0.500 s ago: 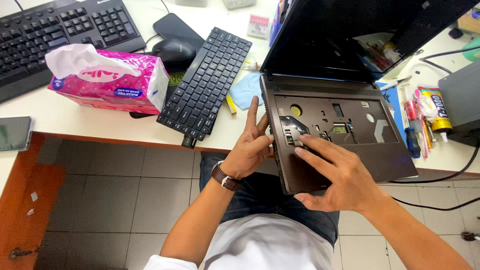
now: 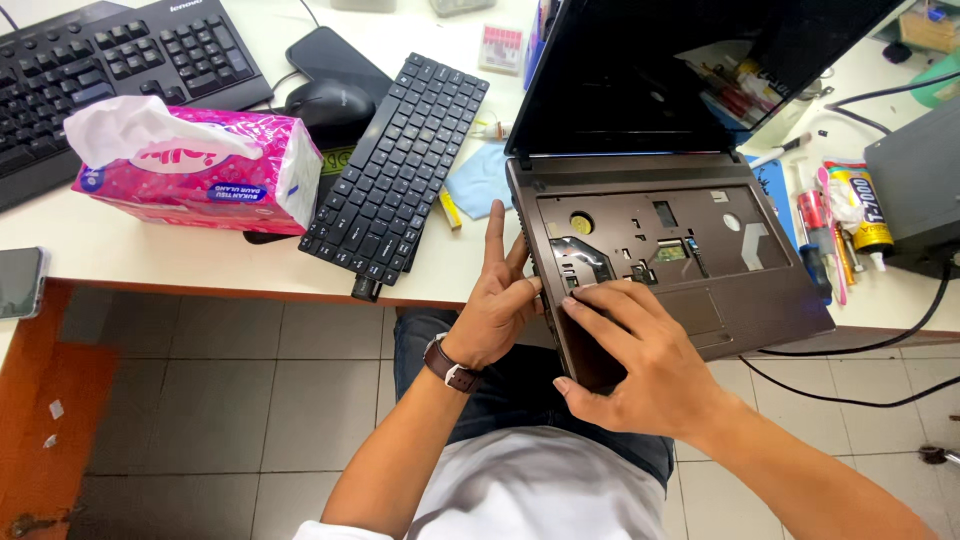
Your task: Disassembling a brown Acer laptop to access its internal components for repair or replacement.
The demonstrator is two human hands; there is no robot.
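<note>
An open brown laptop point(image 2: 760, 300) with its keyboard removed hangs partly over the desk's front edge, the bare keyboard bay showing. My left hand point(image 2: 497, 300), wearing a wristwatch, presses against the laptop's left front corner, index finger raised. My right hand point(image 2: 635, 355) lies flat on the palm rest, fingertips at the lower left of the keyboard bay. The detached black laptop keyboard point(image 2: 395, 165) lies on the desk to the left of the laptop.
A pink tissue pack point(image 2: 190, 170), a black desktop keyboard point(image 2: 110, 70), a mouse point(image 2: 330, 105) and a blue cloth point(image 2: 480, 180) lie at left. Glue tubes and pens point(image 2: 840, 225) lie right of the laptop, by a dark box point(image 2: 920, 190). Cables point(image 2: 850, 370) hang below.
Both hands stay at the laptop's left front corner; my right fingers have shifted slightly on the palm rest.
</note>
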